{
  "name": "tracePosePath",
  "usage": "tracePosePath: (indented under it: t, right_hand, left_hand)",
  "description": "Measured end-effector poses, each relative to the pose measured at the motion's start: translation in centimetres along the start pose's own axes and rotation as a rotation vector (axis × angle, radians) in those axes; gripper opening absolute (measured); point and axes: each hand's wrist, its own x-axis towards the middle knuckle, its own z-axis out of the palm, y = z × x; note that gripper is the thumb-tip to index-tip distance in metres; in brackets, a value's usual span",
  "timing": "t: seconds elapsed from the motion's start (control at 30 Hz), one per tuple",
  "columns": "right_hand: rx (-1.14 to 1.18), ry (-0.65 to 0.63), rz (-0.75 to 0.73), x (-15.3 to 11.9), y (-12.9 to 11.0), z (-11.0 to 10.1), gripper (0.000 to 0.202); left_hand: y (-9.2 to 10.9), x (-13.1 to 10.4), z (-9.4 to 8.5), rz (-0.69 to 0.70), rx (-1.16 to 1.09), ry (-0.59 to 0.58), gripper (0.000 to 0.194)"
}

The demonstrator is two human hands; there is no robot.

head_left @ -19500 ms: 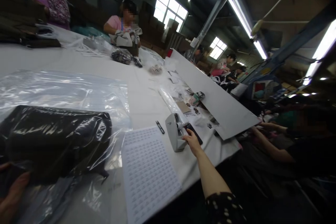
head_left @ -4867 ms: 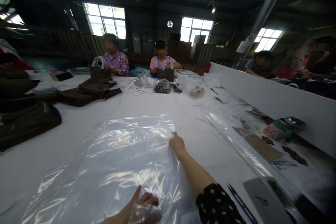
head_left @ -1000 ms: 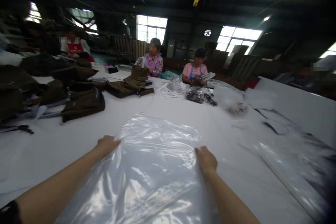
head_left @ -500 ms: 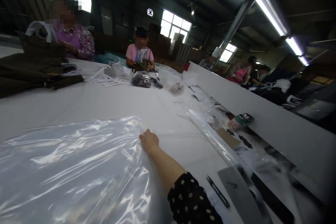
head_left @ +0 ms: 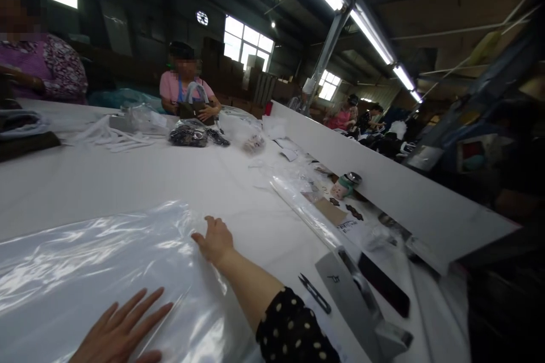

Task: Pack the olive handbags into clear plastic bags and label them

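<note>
A large clear plastic bag [head_left: 97,261] lies spread on the white table, shiny and creased. My left hand [head_left: 123,329] rests on it at the lower left, open with fingers spread flat. At the bag's far right corner is my right hand [head_left: 215,241], its thumb apart from the fingers and nothing gripped between them. The thumb is at the bag's edge; whether it touches the plastic I cannot tell. A black polka-dot sleeve [head_left: 293,329] covers my right forearm.
Thread snips [head_left: 314,293], a grey box-like tool [head_left: 349,300] and a dark phone [head_left: 384,283] lie at right. Beyond are a rolled plastic film [head_left: 304,212], a jar [head_left: 346,184] and a low white partition [head_left: 383,181]. Two co-workers sit across the table, one in pink [head_left: 187,88].
The view has swung right, so the scene sits further left. My left hand has come into view on the bag. My right hand's fingers have opened from a pinch at the bag's edge.
</note>
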Motion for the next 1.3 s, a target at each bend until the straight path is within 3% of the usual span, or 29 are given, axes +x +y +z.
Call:
tracePosePath:
  t: [0.1, 0.2, 0.3, 0.4, 0.5, 0.63, 0.73, 0.83, 0.9, 0.93, 0.97, 1.03, 1.07, 1.13, 1.23, 1.3]
  right_hand:
    - [0.01, 0.131, -0.008, -0.6, 4.6, -3.6, 0.052]
    - [0.033, 0.147, 0.075, -0.9, 9.1, -6.6, 0.044]
    - [0.104, 0.075, 0.113, -1.0, 10.6, -6.9, 0.04]
    - [0.179, -0.066, 0.108, -1.3, 8.7, -4.9, 0.047]
    - [0.199, -0.181, 0.107, -1.6, 4.6, -2.6, 0.06]
    - [0.152, -0.214, 0.185, -0.9, -1.0, -0.4, 0.078]
    - [0.119, -0.223, 0.215, -0.5, -3.8, 0.7, 0.079]
    - [0.115, -0.225, 0.215, -0.4, -4.4, 1.6, 0.076]
    - [0.126, -0.222, 0.207, -0.3, -3.9, 1.9, 0.074]
    - [0.133, -0.223, 0.202, -0.3, -3.6, 1.9, 0.075]
    - [0.139, -0.225, 0.196, -0.3, -3.3, 2.0, 0.076]
    - [0.149, -0.234, 0.194, -0.1, -2.9, 2.1, 0.079]
    - [0.151, -0.239, 0.199, 0.0, -2.8, 2.1, 0.079]
    - [0.153, -0.248, 0.217, 0.3, -2.9, 2.3, 0.078]
    - [0.15, -0.255, 0.241, 0.7, -3.1, 2.7, 0.077]
    - [0.151, -0.256, 0.244, 0.8, -3.0, 2.8, 0.077]
  left_hand:
    - [1.6, 0.9, 0.4, 0.014, 0.002, -0.063, 0.047]
    - [3.3, 1.6, -1.8, -0.027, -0.022, -0.121, 0.048]
    - [5.2, 2.4, -4.4, -0.035, -0.056, -0.164, 0.049]
    - [6.8, 2.9, -5.8, -0.027, -0.081, -0.192, 0.05]
    - [8.2, 3.1, -6.5, -0.03, -0.123, -0.263, 0.056]
    - [10.6, 3.3, -7.1, -0.073, -0.204, -0.432, 0.066]
    - [12.7, 3.3, -7.8, -0.111, -0.243, -0.49, 0.072]
    - [14.0, 2.7, -9.5, -0.011, -0.433, -0.546, 0.063]
    - [13.3, 2.1, -11.2, 0.136, -0.628, -0.57, 0.043]
    - [12.5, 1.8, -12.0, 0.155, -0.683, -0.519, 0.035]
    - [11.3, 1.5, -12.6, 0.105, -0.679, -0.42, 0.031]
    - [8.8, 0.7, -13.1, -0.146, -0.52, -0.199, 0.032]
    - [7.7, 0.1, -12.9, -0.281, -0.42, -0.146, 0.033]
    - [6.7, -1.7, -11.7, -0.404, -0.335, -0.236, 0.038]
    - [7.8, -5.5, -9.6, -0.346, -0.548, -0.424, 0.04]
    - [8.9, -7.6, -9.3, -0.358, -0.684, -0.367, 0.039]
